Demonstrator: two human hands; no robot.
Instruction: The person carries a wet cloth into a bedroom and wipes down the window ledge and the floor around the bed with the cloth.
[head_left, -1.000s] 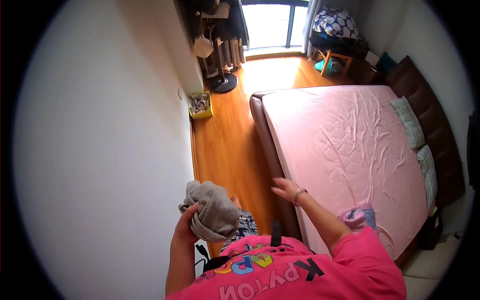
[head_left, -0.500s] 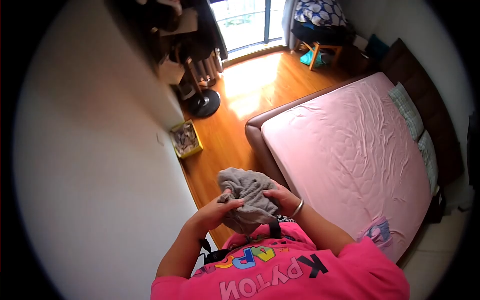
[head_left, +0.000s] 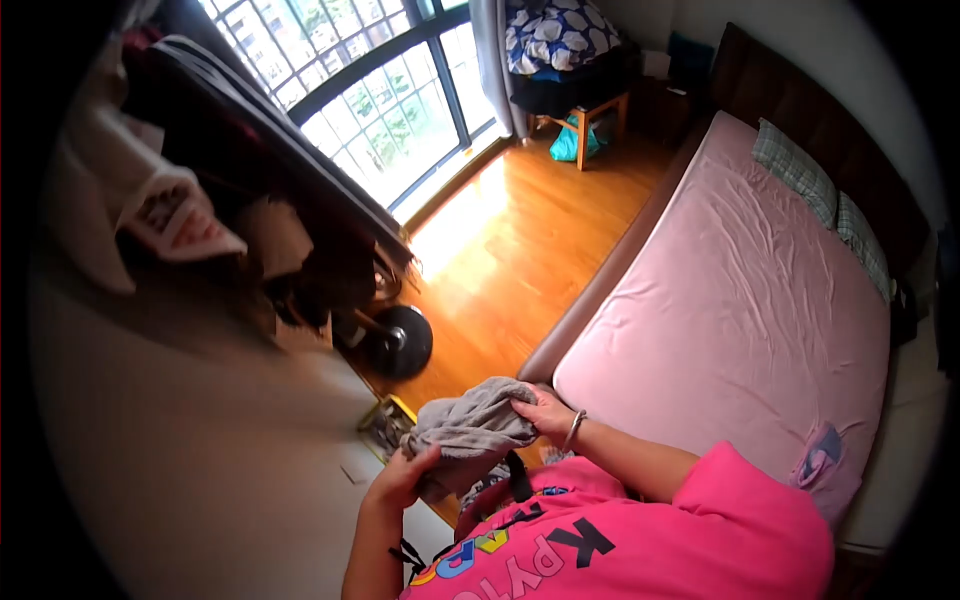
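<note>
A bunched grey cloth is held in front of my body between both hands. My left hand grips its left end, with the thumb on top. The right end is pinched in my right hand, which has a bracelet at the wrist. Part of the cloth hangs down between the hands. To the right lies the bed with a pink sheet, and a small purple and blue cloth rests on its near right corner.
Clothes hang at the left above a round black base. A yellow-edged box stands by the wall. Farther off are a window, a wooden chair piled with fabric, and two checked pillows.
The view has turned left towards the window and hanging clothes. My right hand, free at first, has taken hold of the grey cloth, which is now stretched wider between both hands.
</note>
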